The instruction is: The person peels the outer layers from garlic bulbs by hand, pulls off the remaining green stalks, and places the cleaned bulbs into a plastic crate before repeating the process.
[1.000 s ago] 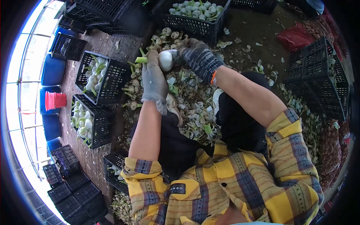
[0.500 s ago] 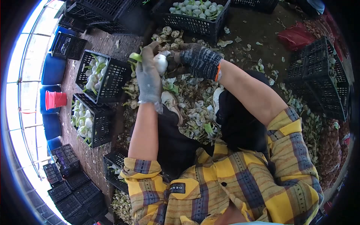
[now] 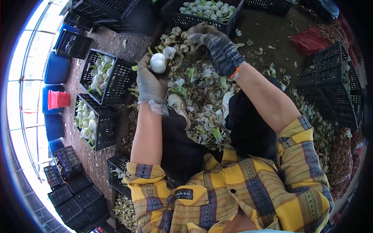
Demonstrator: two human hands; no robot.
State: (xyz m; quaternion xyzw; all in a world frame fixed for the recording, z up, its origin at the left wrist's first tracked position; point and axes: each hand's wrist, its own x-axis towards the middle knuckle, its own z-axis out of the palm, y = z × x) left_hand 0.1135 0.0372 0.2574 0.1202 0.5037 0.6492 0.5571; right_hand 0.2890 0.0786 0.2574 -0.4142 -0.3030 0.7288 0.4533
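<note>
My left hand [image 3: 151, 79], in a grey glove, is closed round a peeled white garlic bulb [image 3: 158, 63], whose green stem pokes out at the left. A loose piece of white skin [image 3: 169, 53] shows just beyond the bulb. My right hand [image 3: 208, 37], in a dark patterned glove with an orange cuff edge, is above the pile of unpeeled garlic [image 3: 176, 39], near the front crate. Its fingers are blurred, and whether they hold anything is not clear.
Black crates of white garlic stand at the left [image 3: 110, 83] and at the top [image 3: 229, 27]. Stacked crates [image 3: 330, 85] and a red net bag [image 3: 309, 40] are at the right. Peeled skins [image 3: 206, 116] litter the floor between my shoes. A red bucket [image 3: 58, 99] stands far left.
My right hand has moved away from the bulb, up and to the right. My left hand has shifted slightly down and left with the bulb, which now shows its round side.
</note>
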